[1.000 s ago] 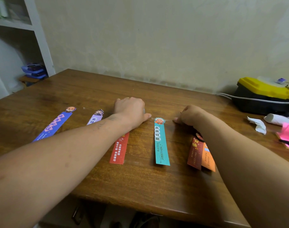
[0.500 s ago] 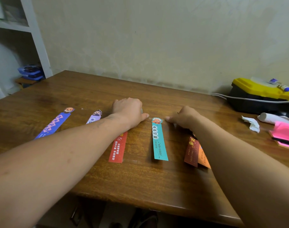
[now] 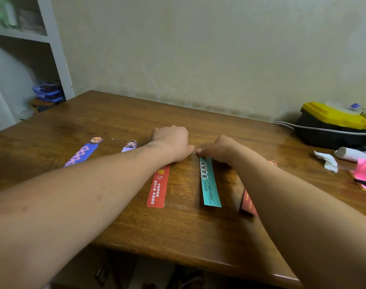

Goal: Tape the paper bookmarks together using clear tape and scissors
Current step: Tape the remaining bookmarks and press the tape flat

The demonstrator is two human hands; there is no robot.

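Observation:
Several paper bookmarks lie in a row on the wooden table [image 3: 178, 230]: a blue one [image 3: 84, 153], a lilac one [image 3: 130, 145] mostly under my left arm, a red one [image 3: 158, 188], a teal one [image 3: 209, 184] and a dark red one [image 3: 247, 202] half under my right arm. My left hand [image 3: 171, 142] rests curled, knuckles up, over the red bookmark's top end. My right hand [image 3: 217, 149] is curled over the teal bookmark's top, thumb tip almost touching the left thumb. Anything inside either hand is hidden. I see no tape or scissors.
At the right stand a black and yellow toolbox [image 3: 334, 122] with a white cable, a crumpled tissue [image 3: 327, 160], a white roll [image 3: 350, 154] and pink sticky notes [image 3: 365, 174] with a pen. A white shelf [image 3: 53, 49] stands at the left. The table's front edge is close.
My right hand has slid left from above the dark red bookmark onto the teal bookmark's top, up to my left thumb. The left hand has stayed in place.

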